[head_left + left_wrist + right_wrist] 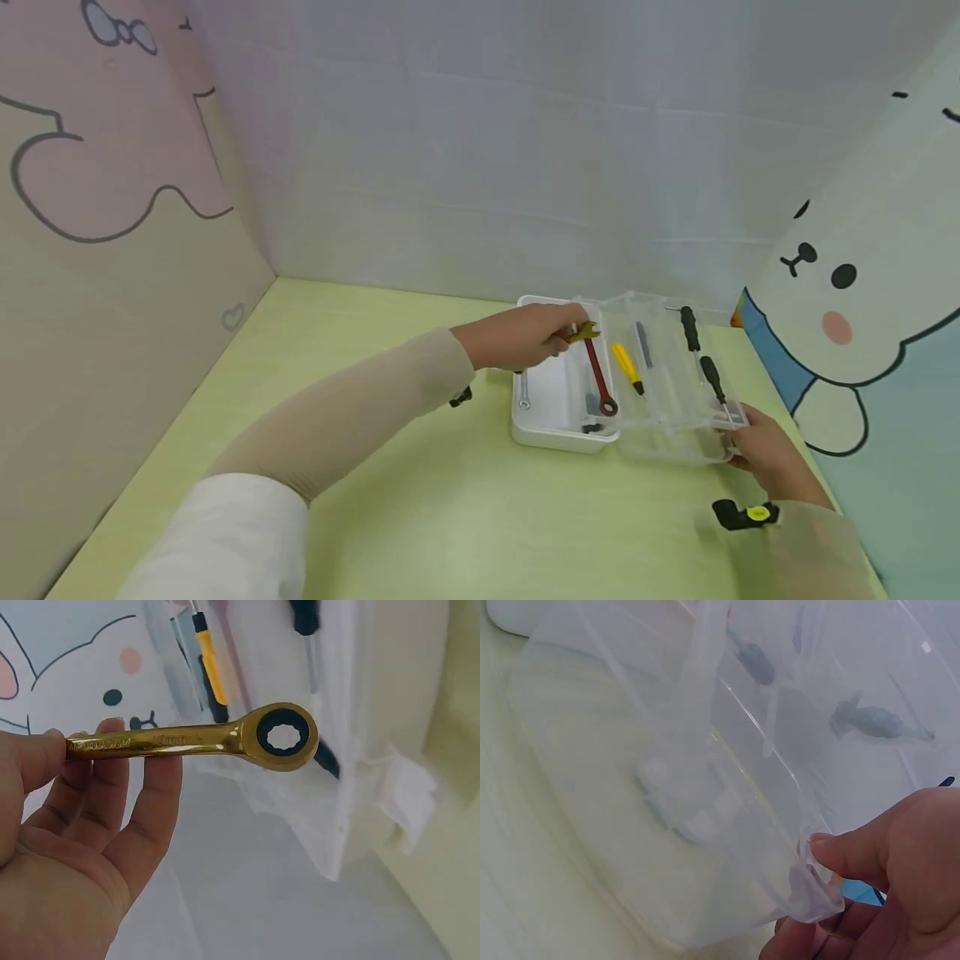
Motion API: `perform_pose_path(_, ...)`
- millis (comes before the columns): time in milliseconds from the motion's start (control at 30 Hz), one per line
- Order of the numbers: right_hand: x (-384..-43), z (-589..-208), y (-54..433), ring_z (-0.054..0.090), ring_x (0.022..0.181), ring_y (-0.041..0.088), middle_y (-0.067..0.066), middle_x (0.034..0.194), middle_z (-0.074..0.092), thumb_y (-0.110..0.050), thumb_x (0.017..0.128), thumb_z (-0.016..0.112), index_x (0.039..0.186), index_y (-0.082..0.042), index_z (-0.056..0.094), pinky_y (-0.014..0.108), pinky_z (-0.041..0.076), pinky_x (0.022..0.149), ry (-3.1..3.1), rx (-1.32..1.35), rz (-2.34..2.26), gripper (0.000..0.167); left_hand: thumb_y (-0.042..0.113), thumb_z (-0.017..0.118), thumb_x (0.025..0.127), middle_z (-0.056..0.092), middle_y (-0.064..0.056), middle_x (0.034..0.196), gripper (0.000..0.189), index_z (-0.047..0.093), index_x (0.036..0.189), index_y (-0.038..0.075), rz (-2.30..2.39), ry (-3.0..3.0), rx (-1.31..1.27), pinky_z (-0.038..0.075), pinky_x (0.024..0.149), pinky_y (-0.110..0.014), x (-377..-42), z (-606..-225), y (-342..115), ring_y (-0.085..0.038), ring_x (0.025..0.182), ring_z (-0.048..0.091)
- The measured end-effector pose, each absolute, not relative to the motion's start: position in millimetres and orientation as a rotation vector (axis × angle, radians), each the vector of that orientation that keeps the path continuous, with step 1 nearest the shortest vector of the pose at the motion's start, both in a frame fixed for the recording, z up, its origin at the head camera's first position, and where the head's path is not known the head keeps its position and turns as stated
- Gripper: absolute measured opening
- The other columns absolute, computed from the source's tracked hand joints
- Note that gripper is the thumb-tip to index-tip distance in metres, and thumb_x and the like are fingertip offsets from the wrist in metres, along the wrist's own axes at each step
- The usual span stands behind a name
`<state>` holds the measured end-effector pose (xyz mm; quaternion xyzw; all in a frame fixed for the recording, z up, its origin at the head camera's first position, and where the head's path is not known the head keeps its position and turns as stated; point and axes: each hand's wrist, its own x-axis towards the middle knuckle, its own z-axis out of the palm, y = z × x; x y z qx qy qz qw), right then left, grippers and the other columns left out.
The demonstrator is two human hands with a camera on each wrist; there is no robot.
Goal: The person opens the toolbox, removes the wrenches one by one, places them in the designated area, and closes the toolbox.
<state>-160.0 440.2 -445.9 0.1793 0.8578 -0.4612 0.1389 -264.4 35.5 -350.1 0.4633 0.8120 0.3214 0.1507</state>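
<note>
My left hand (525, 336) pinches a gold ratcheting wrench (187, 741) by one end, thumb against fingers, above a white box (558, 437). The wrench's ring end points away from the palm in the left wrist view. A red ratcheting wrench (597, 379) and a small silver wrench (524, 392) are at the box. With thumb and fingers my right hand (772, 454) grips the near right corner of a clear plastic tray (697, 892). In or behind that tray show a yellow screwdriver (624, 362) and two black-handled screwdrivers (689, 329).
The white box and clear tray stand side by side on a pale green table (450, 517). A white curtain-like wall (480, 167) rises behind them. Printed cartoon panels stand at both sides, the right panel (862, 350) close to my right hand.
</note>
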Motion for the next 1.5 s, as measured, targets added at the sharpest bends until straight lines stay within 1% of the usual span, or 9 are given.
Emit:
perform_pose_path(100, -162, -445, 440, 0.053, 0.097, 0.03, 0.026, 0.123, 0.049, -0.005, 0.102, 0.046, 0.153, 0.009, 0.026, 0.035, 0.055, 0.073, 2.479, 0.537, -1.326, 0.056, 0.017, 0.047, 0.111, 0.063, 0.0, 0.112, 0.025, 0.046, 0.135, 0.022, 1.005, 2.337, 1.136, 0.054, 0.068, -0.03, -271, -366, 7, -0.012, 0.085, 0.064)
perform_pose_path(133, -162, -445, 440, 0.053, 0.096, 0.031, 0.025, 0.119, 0.05, -0.007, 0.104, 0.045, 0.152, 0.008, 0.028, 0.035, 0.054, 0.073, 2.481, 0.547, -1.32, 0.053, 0.017, 0.047, 0.111, 0.063, -0.002, 0.114, 0.027, 0.045, 0.138, 0.021, 1.028, 2.345, 1.098, 0.055, 0.073, -0.031, -273, -372, -1, -0.012, 0.091, 0.066)
perform_pose_path(267, -161, -445, 440, 0.053, 0.095, 0.03, 0.021, 0.112, 0.052, -0.011, 0.105, 0.043, 0.149, 0.008, 0.03, 0.035, 0.053, 0.073, 2.475, 0.558, -1.319, 0.05, 0.016, 0.049, 0.11, 0.063, -0.014, 0.121, 0.028, 0.044, 0.138, 0.017, 1.157, 2.308, 0.938, 0.058, 0.08, -0.035, -277, -391, -32, -0.017, 0.098, 0.067)
perform_pose_path(367, -158, -445, 439, 0.054, 0.094, 0.029, 0.021, 0.114, 0.052, -0.007, 0.102, 0.044, 0.149, 0.008, 0.03, 0.037, 0.053, 0.072, 2.473, 0.523, -1.34, 0.051, 0.013, 0.05, 0.109, 0.06, -0.021, 0.122, 0.025, 0.045, 0.134, 0.015, 1.278, 2.239, 0.833, 0.06, 0.078, -0.039, -275, -400, -51, -0.023, 0.098, 0.067)
perform_pose_path(500, -156, -445, 439, 0.055, 0.093, 0.027, 0.022, 0.12, 0.051, -0.001, 0.098, 0.046, 0.149, 0.009, 0.03, 0.038, 0.053, 0.073, 2.462, 0.471, -1.367, 0.055, 0.009, 0.053, 0.108, 0.058, -0.022, 0.118, 0.022, 0.047, 0.129, 0.012, 1.443, 2.149, 0.714, 0.061, 0.079, -0.045, -272, -410, -70, -0.027, 0.099, 0.068)
perform_pose_path(567, -156, -445, 439, 0.055, 0.095, 0.027, 0.022, 0.121, 0.05, -0.003, 0.1, 0.046, 0.15, 0.008, 0.029, 0.038, 0.053, 0.074, 2.452, 0.472, -1.37, 0.054, 0.006, 0.054, 0.107, 0.057, -0.023, 0.117, 0.022, 0.047, 0.128, 0.009, 1.513, 2.107, 0.666, 0.061, 0.08, -0.047, -273, -414, -76, -0.03, 0.1, 0.068)
perform_pose_path(833, -157, -442, 439, 0.054, 0.099, 0.031, 0.029, 0.133, 0.045, 0.001, 0.097, 0.047, 0.155, 0.009, 0.021, 0.036, 0.054, 0.076, 2.432, 0.494, -1.358, 0.064, 0.002, 0.058, 0.105, 0.056, -0.022, 0.112, 0.02, 0.05, 0.123, 0.002, 1.673, 2.011, 0.5, 0.062, 0.079, -0.044, -273, -431, -82, -0.051, 0.11, 0.064)
perform_pose_path(1133, -155, -439, 434, 0.052, 0.104, 0.035, 0.031, 0.139, 0.039, 0.0, 0.098, 0.046, 0.158, 0.008, 0.019, 0.035, 0.054, 0.077, 2.415, 0.534, -1.374, 0.066, 0.004, 0.059, 0.105, 0.057, -0.018, 0.113, 0.037, 0.044, 0.138, -0.007, 1.733, 2.022, 0.393, 0.062, 0.079, -0.043, -278, -457, -82, -0.029, 0.1, 0.07)
perform_pose_path(1500, -154, -439, 433, 0.053, 0.098, 0.03, 0.027, 0.129, 0.046, -0.002, 0.101, 0.045, 0.157, 0.007, 0.022, 0.036, 0.053, 0.075, 2.442, 0.521, -1.379, 0.061, 0.001, 0.059, 0.104, 0.057, -0.016, 0.109, 0.031, 0.046, 0.131, -0.008, 1.813, 2.015, 0.291, 0.062, 0.076, -0.042, -288, -486, -81, -0.027, 0.095, 0.071)
